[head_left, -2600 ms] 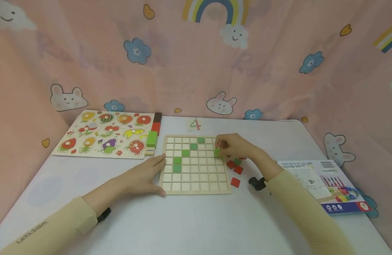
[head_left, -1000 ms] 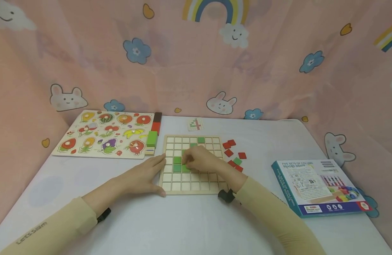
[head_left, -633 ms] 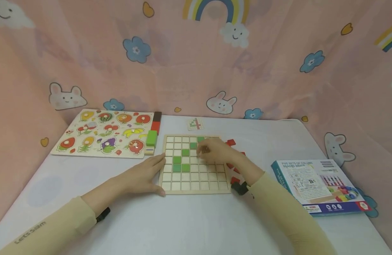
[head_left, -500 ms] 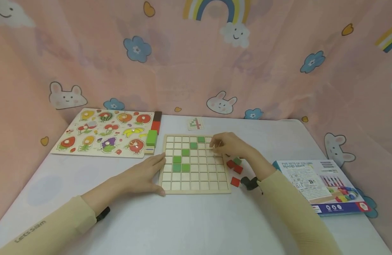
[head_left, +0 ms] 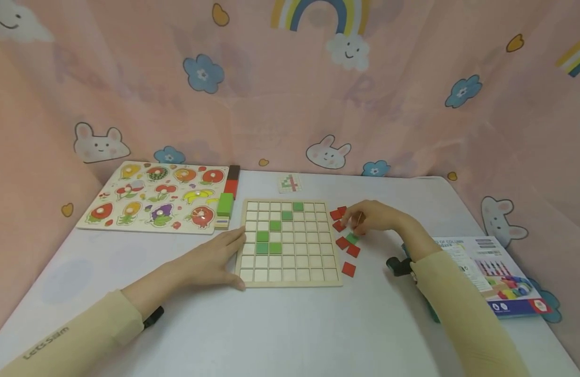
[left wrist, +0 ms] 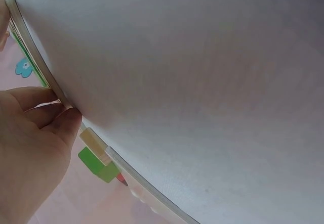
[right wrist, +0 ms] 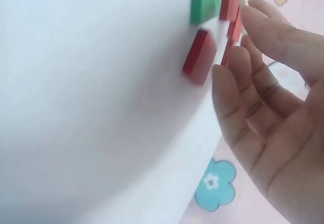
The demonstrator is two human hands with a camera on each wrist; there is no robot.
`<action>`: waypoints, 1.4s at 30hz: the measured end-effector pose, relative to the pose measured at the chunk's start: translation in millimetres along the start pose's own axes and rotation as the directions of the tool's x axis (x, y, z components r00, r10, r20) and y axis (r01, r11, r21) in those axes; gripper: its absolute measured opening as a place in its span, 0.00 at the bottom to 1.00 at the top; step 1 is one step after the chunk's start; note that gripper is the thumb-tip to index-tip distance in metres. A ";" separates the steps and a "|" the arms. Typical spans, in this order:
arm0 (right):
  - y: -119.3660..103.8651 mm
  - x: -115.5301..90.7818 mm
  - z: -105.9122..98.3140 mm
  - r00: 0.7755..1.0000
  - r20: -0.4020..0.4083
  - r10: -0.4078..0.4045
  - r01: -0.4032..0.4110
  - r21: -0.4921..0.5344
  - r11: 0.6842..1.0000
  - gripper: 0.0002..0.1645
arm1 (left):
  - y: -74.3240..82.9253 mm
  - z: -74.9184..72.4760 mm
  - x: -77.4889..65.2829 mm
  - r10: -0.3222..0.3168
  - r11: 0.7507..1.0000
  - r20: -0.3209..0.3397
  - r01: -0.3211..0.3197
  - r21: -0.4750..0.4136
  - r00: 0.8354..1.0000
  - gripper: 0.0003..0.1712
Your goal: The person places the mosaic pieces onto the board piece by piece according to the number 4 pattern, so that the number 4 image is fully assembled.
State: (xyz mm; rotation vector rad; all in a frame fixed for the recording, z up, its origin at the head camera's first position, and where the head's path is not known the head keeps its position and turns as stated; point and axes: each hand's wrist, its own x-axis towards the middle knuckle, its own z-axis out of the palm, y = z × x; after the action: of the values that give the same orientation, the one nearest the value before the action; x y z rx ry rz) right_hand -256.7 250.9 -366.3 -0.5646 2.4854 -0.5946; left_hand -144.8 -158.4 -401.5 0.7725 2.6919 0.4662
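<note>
A wooden grid board lies on the table with several green tiles set in its squares. My left hand rests against its left side, fingers spread and thumb by the near corner. In the left wrist view, the fingertips touch the board's edge. To the right of the board, my right hand hovers over loose tiles, with nothing between its fingers. Beneath those fingers lies a loose green tile. Several red tiles are scattered around it; one red tile shows close to the fingertips.
A fruit knob puzzle lies at the back left, with a green block and other blocks along its right side. Behind the grid sits a small pattern card. A boxed toy lies at the right, partly behind my right sleeve.
A green tile was carried onto the board and now sits in the fifth row, third column. My right hand then moved back right, over the loose tiles. The left hand stayed put.
</note>
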 end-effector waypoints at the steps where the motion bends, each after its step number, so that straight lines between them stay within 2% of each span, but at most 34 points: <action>1: 2.0 -0.6 -0.2 1.000 0.010 0.003 -0.003 0.005 1.000 0.16 | 0.0 0.0 -0.1 0.001 1.000 -0.001 -0.001 0.001 1.000 0.67; 6: 6.3 -2.7 -0.3 0.999 0.044 -0.010 0.009 0.035 0.999 0.19 | 0.0 -0.3 -0.4 -0.007 1.000 0.000 0.007 0.008 1.000 0.68; 11: 5.3 -4.0 3.3 0.998 0.067 0.009 -0.011 0.039 0.999 0.21 | 0.2 -0.5 -0.8 0.000 1.000 0.000 0.000 0.010 1.000 0.68; 21: 7.8 -0.1 10.9 0.999 0.031 0.016 -0.015 -0.034 0.999 0.16 | -0.3 0.9 -0.4 0.001 1.000 -0.004 -0.001 -0.004 1.000 0.68; 34: 6.6 -0.1 10.9 1.000 -0.008 -0.003 0.002 -0.102 0.995 0.11 | 0.0 0.0 -0.6 0.001 1.000 -0.003 -0.001 -0.003 1.000 0.67; 42: 3.7 -1.2 2.9 0.999 -0.027 0.040 -0.042 -0.098 0.994 0.09 | -0.3 0.0 -0.8 0.002 1.000 -0.003 -0.002 -0.001 1.000 0.67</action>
State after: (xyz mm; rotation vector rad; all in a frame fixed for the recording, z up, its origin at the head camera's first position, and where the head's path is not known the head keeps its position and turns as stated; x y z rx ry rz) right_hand -255.1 253.7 -369.9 -0.5449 2.5546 -0.4682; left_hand -144.3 -159.1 -401.4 0.7752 2.6933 0.4692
